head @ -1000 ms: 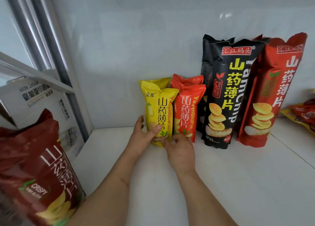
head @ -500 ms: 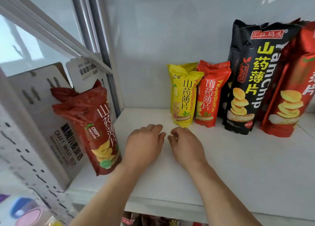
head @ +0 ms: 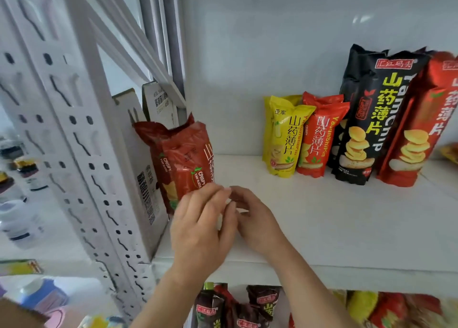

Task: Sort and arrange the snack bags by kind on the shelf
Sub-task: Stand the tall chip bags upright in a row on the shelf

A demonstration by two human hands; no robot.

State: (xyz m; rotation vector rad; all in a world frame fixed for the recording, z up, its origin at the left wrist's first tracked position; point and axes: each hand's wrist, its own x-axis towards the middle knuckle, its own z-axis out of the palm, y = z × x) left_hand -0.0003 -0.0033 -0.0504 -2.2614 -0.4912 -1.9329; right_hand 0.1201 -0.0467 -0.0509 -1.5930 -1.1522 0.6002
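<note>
A row of bags stands at the back of the white shelf [head: 334, 228]: a small yellow bag [head: 285, 139], a small red bag [head: 319, 142], a tall black bag [head: 371, 119] and a tall red bag [head: 418, 129]. Two dark red bags [head: 188, 159] lean at the shelf's left end. My left hand [head: 200, 226] hovers just below and in front of them, fingers stretched toward the front bag's lower edge and holding nothing. My right hand [head: 257, 218] is beside it over the shelf, fingers loosely curled and empty, fingertips near those of the left hand.
A cardboard box [head: 141, 179] stands behind the leaning red bags, against the perforated white shelf upright [head: 74, 129]. The shelf below holds several dark, red and yellow snack bags [head: 238, 308]. Another bag's yellow corner [head: 449, 151] shows at the far right.
Both hands let go of the small yellow bag, drew back to the shelf front, then shifted left toward the leaning red bags. The view panned left and down.
</note>
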